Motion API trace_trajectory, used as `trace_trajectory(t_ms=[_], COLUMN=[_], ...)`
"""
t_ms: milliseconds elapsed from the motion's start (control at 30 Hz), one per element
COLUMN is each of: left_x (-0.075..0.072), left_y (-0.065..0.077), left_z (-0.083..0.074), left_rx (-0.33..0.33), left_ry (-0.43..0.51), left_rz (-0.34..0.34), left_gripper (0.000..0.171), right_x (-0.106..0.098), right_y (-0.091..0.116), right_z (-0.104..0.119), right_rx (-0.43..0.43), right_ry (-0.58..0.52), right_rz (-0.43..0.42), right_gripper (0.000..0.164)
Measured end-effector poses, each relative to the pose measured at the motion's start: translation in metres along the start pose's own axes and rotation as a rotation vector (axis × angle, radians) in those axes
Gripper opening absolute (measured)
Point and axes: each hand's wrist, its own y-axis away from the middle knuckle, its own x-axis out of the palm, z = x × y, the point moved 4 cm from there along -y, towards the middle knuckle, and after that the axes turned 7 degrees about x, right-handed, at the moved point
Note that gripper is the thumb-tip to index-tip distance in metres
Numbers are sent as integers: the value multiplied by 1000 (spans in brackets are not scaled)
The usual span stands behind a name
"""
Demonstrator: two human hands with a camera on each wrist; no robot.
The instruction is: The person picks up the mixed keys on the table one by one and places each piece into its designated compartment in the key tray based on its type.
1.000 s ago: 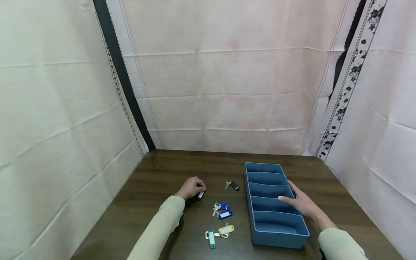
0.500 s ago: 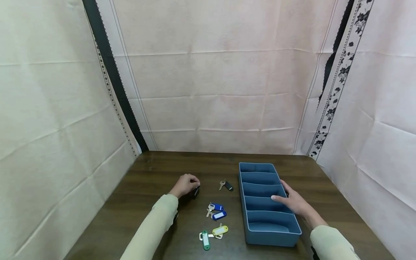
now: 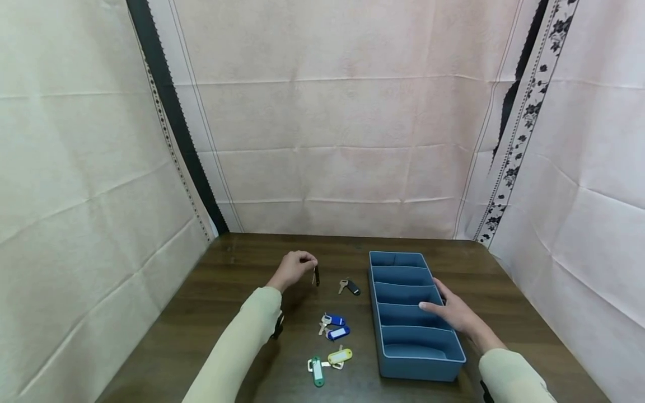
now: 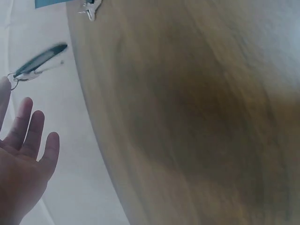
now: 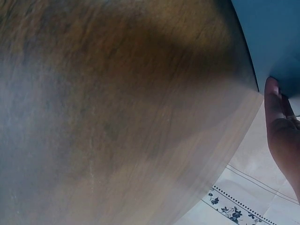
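Note:
My left hand (image 3: 294, 267) pinches a key ring between thumb and fingertip. From it hang a black key tag (image 3: 317, 276) and a key, lifted off the table; the tag (image 4: 41, 60) also shows in the left wrist view, where the other fingers are spread. My right hand (image 3: 461, 312) holds the right side of a blue compartment box (image 3: 418, 369), thumb over the rim and fingers along the outer wall. In the right wrist view its fingers (image 5: 274, 105) lie against that wall. The box's several compartments show nothing inside.
Between hand and box lie a key with a black tag (image 3: 354, 287), blue-tagged keys (image 3: 338, 333), a yellow tag (image 3: 340, 356) and a green tag (image 3: 317, 371) with keys. All rest on a brown wooden table (image 3: 242, 268). White cloth (image 3: 322, 123) hangs around it.
My left hand has picked up the black-tagged key from the table and moved it up and slightly right. The right hand stays on the box. The head view has shifted a little.

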Motion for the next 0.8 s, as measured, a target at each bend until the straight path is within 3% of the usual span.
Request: trace_trajectory(t_ms=[467,800], left_x=[10,24], left_y=[-21,-31], left_z=[-26,-46], left_rx=[56,60], left_ry=[-5,85], left_rz=[-59,-49], left_gripper=[17,23], right_x=[0,0], right_y=[3,2], right_z=[2,0], right_rx=[2,10], right_ry=[-7,-11], right_rz=[-13,-18], right_gripper=[96,94])
